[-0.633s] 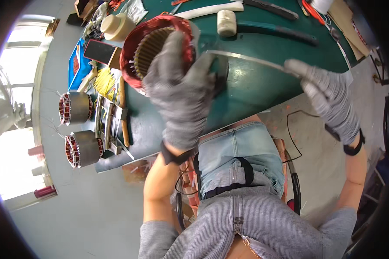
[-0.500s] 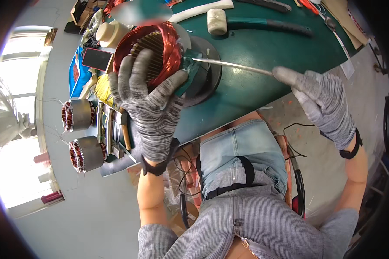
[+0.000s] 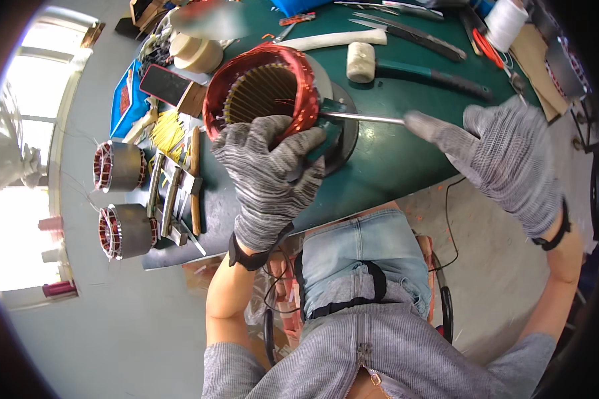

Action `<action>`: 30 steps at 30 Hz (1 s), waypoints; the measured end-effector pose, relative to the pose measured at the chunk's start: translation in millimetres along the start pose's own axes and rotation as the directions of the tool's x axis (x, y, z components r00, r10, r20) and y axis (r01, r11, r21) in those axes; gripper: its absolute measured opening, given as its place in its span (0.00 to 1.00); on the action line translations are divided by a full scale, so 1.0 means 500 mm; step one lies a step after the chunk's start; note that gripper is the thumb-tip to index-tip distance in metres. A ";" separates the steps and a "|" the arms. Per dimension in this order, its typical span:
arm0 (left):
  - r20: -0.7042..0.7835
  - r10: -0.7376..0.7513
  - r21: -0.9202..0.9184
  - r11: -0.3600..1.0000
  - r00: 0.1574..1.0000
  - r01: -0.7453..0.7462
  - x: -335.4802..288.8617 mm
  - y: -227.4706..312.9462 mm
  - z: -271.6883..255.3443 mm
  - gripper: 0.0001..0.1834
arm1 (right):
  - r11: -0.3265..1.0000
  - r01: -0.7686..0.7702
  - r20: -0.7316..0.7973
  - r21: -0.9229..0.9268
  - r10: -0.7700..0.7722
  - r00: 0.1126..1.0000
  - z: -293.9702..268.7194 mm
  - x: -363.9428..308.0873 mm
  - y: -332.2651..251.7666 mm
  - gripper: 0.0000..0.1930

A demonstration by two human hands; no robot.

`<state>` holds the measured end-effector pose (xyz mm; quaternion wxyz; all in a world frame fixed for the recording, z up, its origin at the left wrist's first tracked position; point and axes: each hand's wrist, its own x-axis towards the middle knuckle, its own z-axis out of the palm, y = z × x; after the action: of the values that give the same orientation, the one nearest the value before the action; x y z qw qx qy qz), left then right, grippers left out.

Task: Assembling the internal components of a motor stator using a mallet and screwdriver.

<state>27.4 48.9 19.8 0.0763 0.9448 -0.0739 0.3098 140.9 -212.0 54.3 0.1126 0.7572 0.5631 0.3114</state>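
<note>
A motor stator with thick red copper windings [image 3: 306, 86] lies on a dark round stand [image 3: 345, 143] on the green table. My left hand [image 3: 266, 176], in a grey striped knit glove, is closed over the stator's near rim, fingers curled at the winding. A thin metal rod [image 3: 369, 118] runs from the stator's right side to my gloved right hand [image 3: 502, 159]. The right hand is closed round the rod's end, index finger stretched along it; its grip end is hidden in the palm. The right fingers are slightly blurred.
A mallet [image 3: 361, 63] lies behind the rod. At left are two smaller stators [image 3: 123, 166], hand tools [image 3: 194, 179], yellow strips [image 3: 168, 130], a phone [image 3: 164, 86] and a blue tray [image 3: 128, 100]. Scissors [image 3: 487, 48] and a white thread spool [image 3: 506, 25] sit far right.
My left hand's fingers have drawn back from across the stator's opening to its near rim. Less of the rod shows between stator and right hand. The whole view has shifted.
</note>
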 end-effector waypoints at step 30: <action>-0.407 0.042 -0.658 0.680 0.912 -0.325 0.032 -0.209 0.051 0.10 | 0.393 -0.590 0.541 0.705 0.239 0.806 0.161 0.017 0.013 0.24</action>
<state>74.4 144.5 -1.0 0.4159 0.7549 -0.2689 0.4299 195.4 -191.8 -2.4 -0.2563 0.8713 0.3982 -0.1285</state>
